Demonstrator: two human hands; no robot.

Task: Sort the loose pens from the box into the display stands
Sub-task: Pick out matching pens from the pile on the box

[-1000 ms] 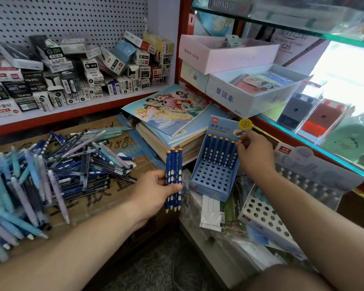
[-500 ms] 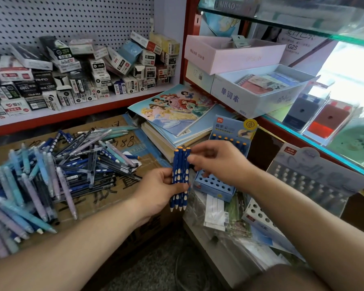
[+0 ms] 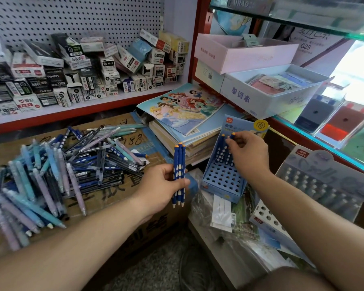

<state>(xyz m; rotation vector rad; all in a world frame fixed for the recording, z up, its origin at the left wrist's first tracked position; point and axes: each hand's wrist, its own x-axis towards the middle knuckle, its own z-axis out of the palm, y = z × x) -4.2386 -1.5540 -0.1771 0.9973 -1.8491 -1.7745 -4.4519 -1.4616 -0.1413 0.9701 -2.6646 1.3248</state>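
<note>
My left hand (image 3: 163, 185) grips an upright bundle of dark blue pens (image 3: 179, 164) with white dots and orange caps. My right hand (image 3: 249, 153) pinches one more such pen (image 3: 231, 137) at the back row of the blue display stand (image 3: 222, 179), which leans tilted with many bare holes. A few blue pens stand in that back row. A heap of loose pens (image 3: 57, 169), blue, lilac and teal, lies on the flattened cardboard box (image 3: 114, 196) at the left. A second, grey-blue display stand (image 3: 324, 181) lies at the right.
A stack of notebooks (image 3: 181, 114) with a cartoon cover sits behind the blue stand. Small refill boxes (image 3: 88, 70) crowd the pegboard shelf. White and pink boxes (image 3: 267, 89) sit on the right shelf. Plastic-wrapped goods (image 3: 229, 217) lie under the stands.
My right hand took one pen from the bundle in my left hand and carried it right, back to the blue stand's rear row. The left hand stayed put with fewer pens.
</note>
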